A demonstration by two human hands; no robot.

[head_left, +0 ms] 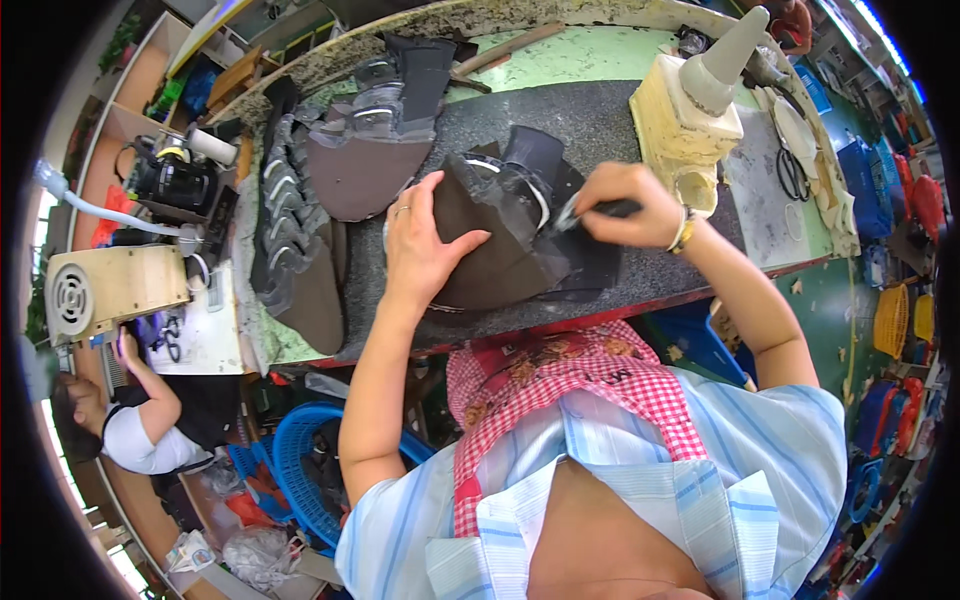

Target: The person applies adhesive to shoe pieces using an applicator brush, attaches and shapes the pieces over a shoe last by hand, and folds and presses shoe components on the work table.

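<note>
My left hand lies with fingers spread on a dark brown sheet piece, pressing it against the grey work board. Clear film and white curved strips show along the piece's upper edge, overlapping black pieces. In my right hand is a black-handled tool, its pale tip smeared by motion, so I cannot tell its kind. That tip is at the black material just right of the brown piece. Left of my hands lie a stack of similar brown pieces and an overlapping row of them.
A cream container with a grey cone stands at the back right, near black scissors. A wooden stick lies at the back. Another person works beside a cream machine at left. Blue baskets stand below.
</note>
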